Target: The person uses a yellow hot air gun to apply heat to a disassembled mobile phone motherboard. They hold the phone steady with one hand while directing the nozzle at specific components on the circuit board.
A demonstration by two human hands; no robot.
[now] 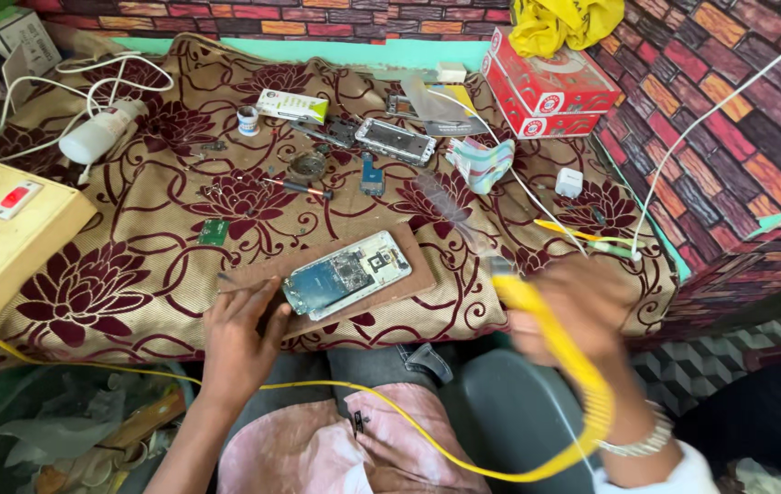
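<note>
An opened phone [346, 273] with its circuit board bare lies on a brown board [409, 265] at the near edge of the flowered cloth. My left hand [239, 343] rests on the board's left end, fingers by the phone's lower left corner, pinching a thin dark tool [226, 277]. My right hand [573, 316], blurred by motion, grips a yellow-handled soldering iron [550, 338]. Its yellow cord [390, 407] loops across my lap.
A cream switch box [1, 242] sits at the left. Phone parts, another phone frame [396, 141], a small screwdriver [299, 187], a white bottle [97, 134], red boxes [550, 87], a white charger [570, 182] and cables lie on the cloth. A brick-pattern wall rises at right.
</note>
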